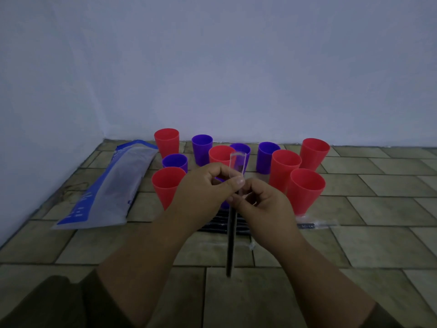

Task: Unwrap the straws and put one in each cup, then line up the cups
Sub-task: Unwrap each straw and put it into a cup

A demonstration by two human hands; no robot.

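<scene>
Several red and purple cups stand in a loose cluster near the wall, among them a red cup [166,185] at front left and a red cup [306,189] at front right; none holds a straw. In front of the cluster both hands hold one wrapped black straw [229,245] upright. My left hand [205,192] pinches the clear wrapper [237,165] near its upper end. My right hand [262,202] pinches the wrapper just below, beside the left thumb. The straw's dark shaft hangs down between my wrists. A pile of wrapped black straws [224,223] lies on the floor, partly hidden behind my hands.
A long blue and clear plastic bag [106,185] lies on the tiled floor at the left. One wrapped straw [314,225] lies apart at the right, below the front right red cup. A pale wall [212,67] closes off the back and left.
</scene>
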